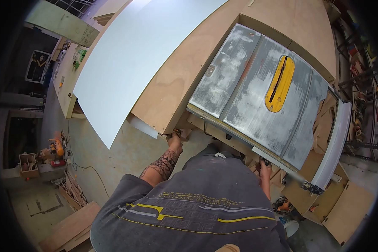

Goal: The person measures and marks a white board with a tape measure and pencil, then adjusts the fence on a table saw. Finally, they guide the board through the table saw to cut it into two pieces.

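My left hand (175,137) is at the near corner of the plywood bench (166,98), low beside its edge. Its fingers are mostly hidden, and whether they grip anything does not show. Under the front rail (239,131) of the table saw (250,101), my right hand (264,169) is closed around a small dark knob or handle (263,161). The saw's grey metal top is worn and blotchy. A yellow throat plate (280,84) with a dark slot is set into it; no raised blade can be made out.
A large white sheet (130,54) lies over the bench, its pointed corner overhanging the floor. At right are a pale curved rail (335,143) and an open plywood cabinet (315,201). An orange tool (56,147) and a cable stand at left; wood offcuts (73,189) lie below.
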Demonstrator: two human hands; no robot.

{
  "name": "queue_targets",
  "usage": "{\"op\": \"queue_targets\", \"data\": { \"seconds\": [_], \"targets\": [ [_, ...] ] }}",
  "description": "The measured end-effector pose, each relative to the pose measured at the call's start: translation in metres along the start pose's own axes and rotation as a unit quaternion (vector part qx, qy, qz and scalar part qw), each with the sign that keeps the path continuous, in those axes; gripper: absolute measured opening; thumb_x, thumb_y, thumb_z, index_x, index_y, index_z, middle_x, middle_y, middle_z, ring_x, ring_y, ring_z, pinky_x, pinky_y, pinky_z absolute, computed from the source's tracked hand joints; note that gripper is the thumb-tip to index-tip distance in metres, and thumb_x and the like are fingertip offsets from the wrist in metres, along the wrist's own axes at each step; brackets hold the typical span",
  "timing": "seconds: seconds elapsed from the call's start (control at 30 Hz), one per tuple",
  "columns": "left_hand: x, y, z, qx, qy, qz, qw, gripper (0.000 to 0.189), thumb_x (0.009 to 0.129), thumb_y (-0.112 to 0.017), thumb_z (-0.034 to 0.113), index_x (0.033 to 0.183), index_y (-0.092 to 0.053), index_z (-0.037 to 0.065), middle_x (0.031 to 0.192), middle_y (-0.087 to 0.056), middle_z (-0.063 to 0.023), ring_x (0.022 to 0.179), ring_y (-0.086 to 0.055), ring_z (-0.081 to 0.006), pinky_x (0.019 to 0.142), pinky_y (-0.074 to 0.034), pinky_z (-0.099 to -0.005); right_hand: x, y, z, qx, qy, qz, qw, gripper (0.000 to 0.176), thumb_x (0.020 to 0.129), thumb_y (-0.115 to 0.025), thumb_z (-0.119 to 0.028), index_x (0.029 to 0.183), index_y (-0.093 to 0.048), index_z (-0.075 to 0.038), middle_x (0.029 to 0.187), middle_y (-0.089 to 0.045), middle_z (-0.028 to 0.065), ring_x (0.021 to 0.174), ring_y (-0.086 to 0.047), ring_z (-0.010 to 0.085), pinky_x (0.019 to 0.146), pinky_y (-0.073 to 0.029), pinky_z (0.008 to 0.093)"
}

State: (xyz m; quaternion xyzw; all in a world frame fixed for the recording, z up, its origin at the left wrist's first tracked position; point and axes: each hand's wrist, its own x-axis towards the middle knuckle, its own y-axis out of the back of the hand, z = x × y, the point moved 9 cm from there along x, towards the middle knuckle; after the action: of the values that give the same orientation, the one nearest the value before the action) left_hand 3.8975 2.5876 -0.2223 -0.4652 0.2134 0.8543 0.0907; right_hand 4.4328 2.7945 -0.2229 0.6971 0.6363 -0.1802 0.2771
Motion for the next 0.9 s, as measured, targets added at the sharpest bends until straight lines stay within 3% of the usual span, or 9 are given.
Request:
{"op": "queue_targets", "data": {
  "seconds": [0.1, 0.17, 0.23, 0.3, 0.37, 0.5, 0.63, 0.8, 0.9],
  "targets": [
    [0.006, 0.005, -0.002, -0.114, -0.06, 0.031, 0.991, 0.06, 0.106, -0.051, 0.05, 0.141, -0.049, 0.001, 0.134, -0.06, -0.0125, 0.103, -0.064, -0.0246, 0.092, -0.054, -0.0387, -0.011, -0.015, -0.022, 0.112, -0.097, -0.07, 0.986, 0.031, 0.092, -0.074, -0.018, 0.118, -0.064, -0.004, 0.098, -0.07, 0.0092, 0.091, -0.07, 0.0243, 0.087, -0.059, 0.0429],
    [0.031, 0.01, -0.018, -0.163, -0.112, -0.099, 0.975, 0.051, 0.109, -0.047, 0.043, 0.14, -0.05, 0.003, 0.126, -0.063, -0.0102, 0.093, -0.063, -0.0228, 0.089, -0.054, -0.0362, -0.02, -0.032, -0.018, 0.221, -0.198, -0.193, 0.935, 0.025, 0.094, -0.07, -0.009, 0.117, -0.064, -0.002, 0.094, -0.069, 0.0098, 0.09, -0.07, 0.0249, 0.088, -0.06, 0.0441],
    [-0.006, 0.035, -0.011, -0.135, -0.142, -0.079, 0.977, 0.045, 0.109, -0.049, 0.035, 0.141, -0.051, 0.004, 0.132, -0.059, -0.01, 0.117, -0.06, -0.0245, 0.098, -0.053, -0.0435, -0.007, -0.035, 0.018, 0.327, -0.238, -0.252, 0.879, 0.022, 0.094, -0.067, -0.005, 0.116, -0.066, -0.002, 0.096, -0.07, 0.0105, 0.089, -0.071, 0.025, 0.086, -0.06, 0.0453],
    [-0.033, 0.067, -0.002, -0.158, -0.159, -0.041, 0.974, 0.047, 0.109, -0.05, 0.037, 0.143, -0.051, 0.005, 0.14, -0.054, -0.0105, 0.123, -0.056, -0.0275, 0.105, -0.048, -0.0481, -0.008, -0.034, 0.011, 0.274, -0.182, -0.233, 0.915, 0.015, 0.09, -0.07, -0.007, 0.104, -0.071, -0.002, 0.094, -0.073, 0.0122, 0.087, -0.072, 0.0271, 0.083, -0.059, 0.0435],
    [-0.059, 0.092, 0.021, -0.148, -0.214, -0.038, 0.965, 0.044, 0.109, -0.047, 0.037, 0.138, -0.055, 0.004, 0.131, -0.058, -0.012, 0.118, -0.059, -0.0269, 0.099, -0.052, -0.0484, -0.007, -0.017, 0.004, -0.023, -0.118, -0.017, 0.993, 0.008, 0.086, -0.073, -0.011, 0.089, -0.073, -0.003, 0.083, -0.074, 0.0109, 0.074, -0.071, 0.0267, 0.073, -0.057, 0.0403],
    [-0.073, 0.097, 0.064, -0.072, -0.321, -0.14, 0.934, 0.032, 0.108, -0.043, 0.032, 0.118, -0.06, 0.007, 0.102, -0.064, -0.0113, 0.091, -0.068, -0.0258, 0.077, -0.059, -0.0432, -0.025, -0.015, -0.042, -0.297, 0.098, 0.191, 0.93, 0.014, 0.083, -0.076, -0.013, 0.078, -0.072, -0.001, 0.074, -0.071, 0.011, 0.063, -0.068, 0.0226, 0.063, -0.053, 0.0356],
    [-0.086, 0.057, 0.053, 0.045, -0.063, -0.312, 0.947, 0.029, 0.103, -0.042, 0.031, 0.106, -0.059, 0.008, 0.08, -0.058, -0.0086, 0.065, -0.063, -0.0236, 0.061, -0.052, -0.0374, -0.005, -0.012, 0.002, 0.035, -0.055, -0.032, 0.997, 0.017, 0.087, -0.077, -0.013, 0.096, -0.072, 0.001, 0.085, -0.074, 0.0085, 0.071, -0.072, 0.0268, 0.067, -0.057, 0.0369],
    [-0.094, 0.072, 0.067, -0.028, -0.072, -0.205, 0.976, 0.029, 0.101, -0.043, 0.033, 0.108, -0.058, 0.009, 0.076, -0.057, -0.0098, 0.061, -0.058, -0.0255, 0.064, -0.053, -0.0386, -0.021, -0.033, -0.008, 0.23, -0.229, -0.188, 0.927, 0.023, 0.092, -0.073, -0.012, 0.111, -0.066, 0.0, 0.094, -0.071, 0.012, 0.075, -0.072, 0.0265, 0.078, -0.059, 0.0383],
    [-0.078, 0.104, 0.069, -0.132, -0.067, -0.094, 0.985, 0.031, 0.101, -0.044, 0.035, 0.108, -0.057, 0.009, 0.078, -0.056, -0.0092, 0.062, -0.058, -0.0261, 0.067, -0.056, -0.0389, -0.02, -0.043, -0.004, 0.328, -0.21, -0.228, 0.892, 0.018, 0.093, -0.072, -0.011, 0.106, -0.065, 0.0, 0.092, -0.07, 0.0112, 0.074, -0.071, 0.028, 0.081, -0.06, 0.0422]
  ]
}}
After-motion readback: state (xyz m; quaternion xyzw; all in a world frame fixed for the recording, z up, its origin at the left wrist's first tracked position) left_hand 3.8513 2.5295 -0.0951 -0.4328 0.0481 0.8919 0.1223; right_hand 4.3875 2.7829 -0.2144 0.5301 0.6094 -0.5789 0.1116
